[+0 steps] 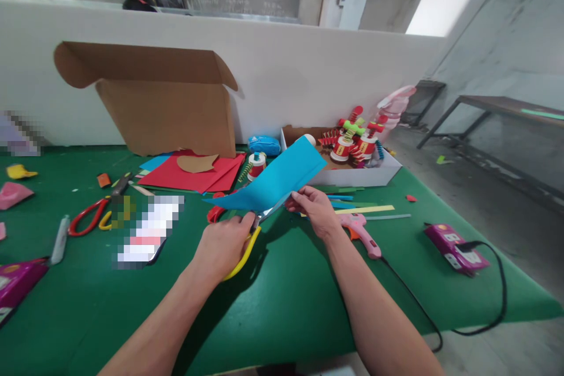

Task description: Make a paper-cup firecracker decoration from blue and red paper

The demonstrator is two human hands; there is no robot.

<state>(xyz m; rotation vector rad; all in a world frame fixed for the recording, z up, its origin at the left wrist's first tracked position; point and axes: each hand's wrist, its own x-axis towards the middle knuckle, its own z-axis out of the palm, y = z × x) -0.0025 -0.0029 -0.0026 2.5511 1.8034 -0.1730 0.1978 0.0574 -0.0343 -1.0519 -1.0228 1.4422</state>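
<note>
My left hand (227, 244) grips yellow-handled scissors (240, 261), whose blades reach into the lower edge of a blue paper sheet (282, 176). Pinched between the thumb and fingers of my right hand (315, 207) is the lower right edge of that sheet. A narrow strip along this edge lies beside the blades. The sheet is held up at a slant above the green table. Part of the scissors is hidden behind my left fingers. Just past the sheet stands a red and white cup figure (256, 165) with a green spring.
A white box (363, 176) of cup figures stands behind my right hand. Beside it lies a pink glue gun (361, 234) with a black cord. Red paper sheets (163, 179), an upright cardboard box (171, 117), red-handled scissors (90, 217) and a phone (152, 229) are toward the left.
</note>
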